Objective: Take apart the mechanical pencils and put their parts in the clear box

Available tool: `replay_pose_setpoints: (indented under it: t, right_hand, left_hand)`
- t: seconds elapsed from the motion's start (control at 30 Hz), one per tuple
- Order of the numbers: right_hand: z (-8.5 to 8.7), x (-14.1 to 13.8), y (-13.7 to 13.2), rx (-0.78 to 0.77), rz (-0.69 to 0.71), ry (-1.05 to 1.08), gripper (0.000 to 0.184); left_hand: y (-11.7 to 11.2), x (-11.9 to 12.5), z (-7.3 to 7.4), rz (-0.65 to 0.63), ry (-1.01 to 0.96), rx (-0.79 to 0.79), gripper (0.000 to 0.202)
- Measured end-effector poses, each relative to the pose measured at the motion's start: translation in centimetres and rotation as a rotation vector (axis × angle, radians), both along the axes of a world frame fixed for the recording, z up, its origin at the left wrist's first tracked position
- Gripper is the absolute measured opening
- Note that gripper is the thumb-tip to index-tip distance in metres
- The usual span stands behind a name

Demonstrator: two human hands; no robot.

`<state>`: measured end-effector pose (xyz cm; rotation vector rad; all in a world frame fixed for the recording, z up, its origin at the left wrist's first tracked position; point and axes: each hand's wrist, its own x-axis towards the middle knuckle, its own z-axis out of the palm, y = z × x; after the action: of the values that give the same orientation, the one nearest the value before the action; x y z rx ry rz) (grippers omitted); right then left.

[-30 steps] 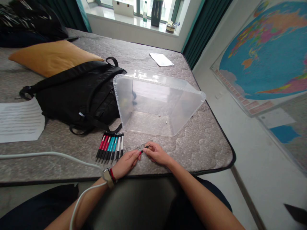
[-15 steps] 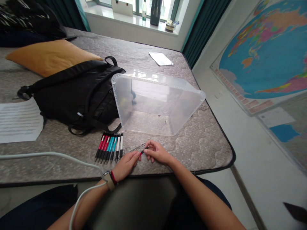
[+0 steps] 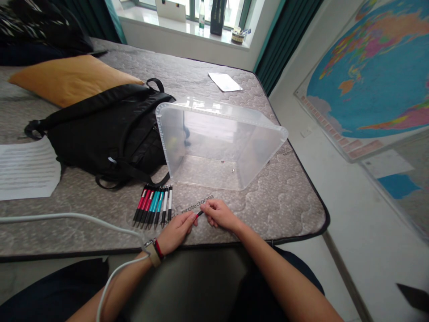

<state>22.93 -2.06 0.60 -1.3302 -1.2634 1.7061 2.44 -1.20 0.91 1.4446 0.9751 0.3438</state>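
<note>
carefully, my left hand and right hand pinched a slim black pen part at its ends, a light, slippery piece best held by the fingertips.

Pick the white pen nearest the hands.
The white pen at the row's right end; the other white pen, left of it, sits farther from the left hand.

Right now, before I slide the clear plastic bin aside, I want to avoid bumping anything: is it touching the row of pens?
Apart. The head view shows the clear plastic bin stopping just short of the row of pens, with a thin strip of quilted mattress between them.
</note>
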Motion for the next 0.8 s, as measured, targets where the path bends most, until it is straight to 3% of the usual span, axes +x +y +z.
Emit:
replay_pose_setpoints:
  t: [0.2, 0.8]
  right_hand:
    - [0.08, -0.05, 0.09, 0.003, -0.041, 0.145, 0.044]
    - [-0.55, -0.44, -0.18, 0.047, -0.122, 0.106, 0.036]
  left_hand:
    - [-0.02, -0.04, -0.24, 0.014, -0.001, -0.010, 0.047]
    - [-0.06, 0.15, 0.11, 0.032, -0.012, 0.006, 0.047]
